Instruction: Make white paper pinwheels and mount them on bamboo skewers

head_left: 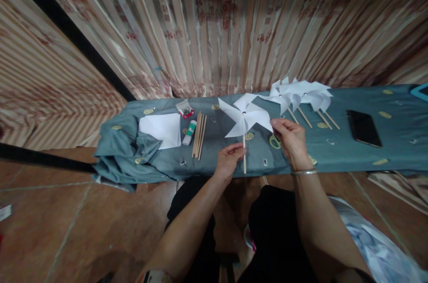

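Note:
A white paper pinwheel (pixel 244 116) on a wooden stick, with a metal pin at its centre, is held up in front of me. My left hand (pixel 230 158) pinches the stick below the blades. With thumb and fingertips, my right hand (pixel 290 136) grips the tip of the right-hand blade. Green-handled scissors (pixel 274 142) lie just left of my right hand, partly hidden by it. Several more pinwheels (pixel 306 96) lie in an overlapping row behind, their sticks pointing toward the front right.
On the blue-green cloth (pixel 334 153) lie white paper sheets (pixel 162 129), a glue stick (pixel 189 133), several wooden sticks (pixel 199 136), a small box of pins (pixel 185 109) and a black phone (pixel 364 128). A plastic bag (pixel 371 238) rests on the floor at right. Curtains (pixel 214 29) hang behind.

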`<action>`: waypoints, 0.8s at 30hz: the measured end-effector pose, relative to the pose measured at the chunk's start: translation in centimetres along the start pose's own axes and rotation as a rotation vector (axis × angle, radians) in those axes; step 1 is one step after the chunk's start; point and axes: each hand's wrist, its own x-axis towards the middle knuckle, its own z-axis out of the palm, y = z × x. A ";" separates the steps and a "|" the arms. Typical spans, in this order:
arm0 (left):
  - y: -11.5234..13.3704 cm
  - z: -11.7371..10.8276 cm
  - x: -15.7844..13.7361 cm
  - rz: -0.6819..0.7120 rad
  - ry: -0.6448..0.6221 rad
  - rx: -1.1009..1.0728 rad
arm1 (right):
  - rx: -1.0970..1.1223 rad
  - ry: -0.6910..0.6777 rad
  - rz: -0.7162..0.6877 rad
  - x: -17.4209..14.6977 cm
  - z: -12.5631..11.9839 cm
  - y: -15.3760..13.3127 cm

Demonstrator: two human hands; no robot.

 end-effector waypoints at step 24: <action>0.2 -0.1 0.1 0.028 0.008 -0.010 | 0.012 -0.185 0.095 -1.8 0.7 -0.2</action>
